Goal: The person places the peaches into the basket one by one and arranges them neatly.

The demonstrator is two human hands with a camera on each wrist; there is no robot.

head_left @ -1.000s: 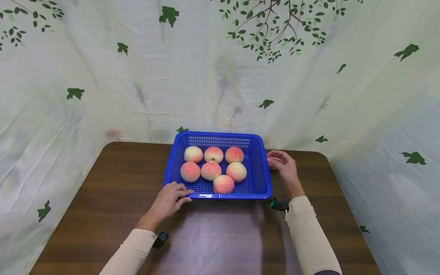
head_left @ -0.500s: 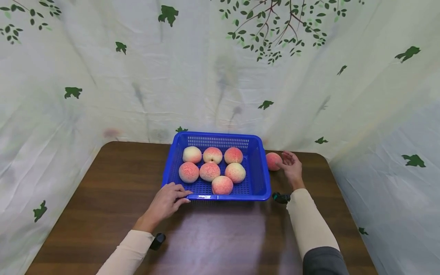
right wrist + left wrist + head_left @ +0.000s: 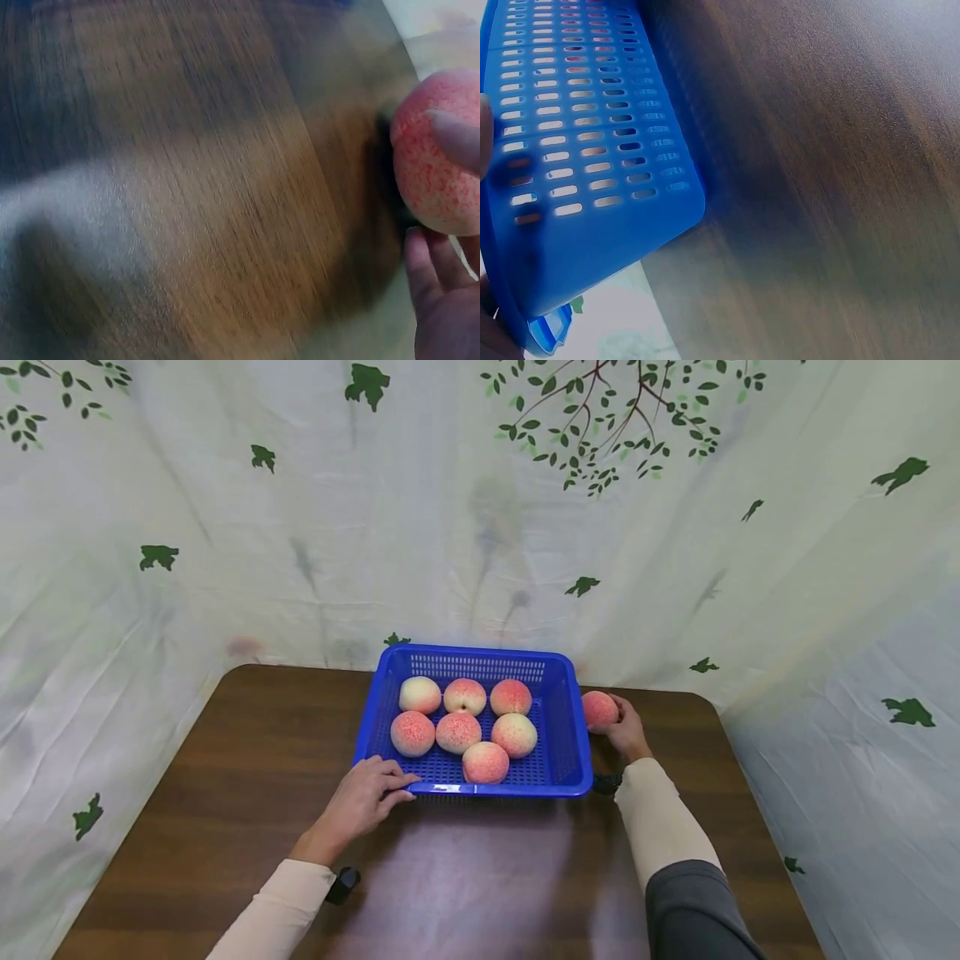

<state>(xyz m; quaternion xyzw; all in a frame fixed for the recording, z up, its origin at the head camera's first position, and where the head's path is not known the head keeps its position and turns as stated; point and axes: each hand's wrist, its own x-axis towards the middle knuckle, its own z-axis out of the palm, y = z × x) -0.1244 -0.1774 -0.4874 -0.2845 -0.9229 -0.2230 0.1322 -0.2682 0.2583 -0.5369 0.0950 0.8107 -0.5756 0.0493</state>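
Observation:
A blue plastic basket [image 3: 551,781] with slotted walls stands on the table, several pink-and-cream peaches lying in it. At its front left corner my left hand [image 3: 366,797] grips the rim, thumb below the edge. The left wrist view shows the basket's outer wall [image 3: 585,232] close up, with only bits of fingers at the left border. Just outside the basket's right side is one more peach [image 3: 599,709], redder than most. My right hand [image 3: 627,732] holds it from the right. In the right wrist view the thumb [image 3: 457,139] lies across this peach and the fingers come round its far side.
The brown wooden table [image 3: 247,810] has rounded back corners. A pale cloth backdrop [image 3: 435,552] printed with green leaves hangs right behind its back edge and along the sides. Dark wrist cameras [image 3: 343,886] sit on both forearms.
My right hand first drew back from the peach beside the basket, then closed round it. The left hand stays on the rim, and the basket looks still.

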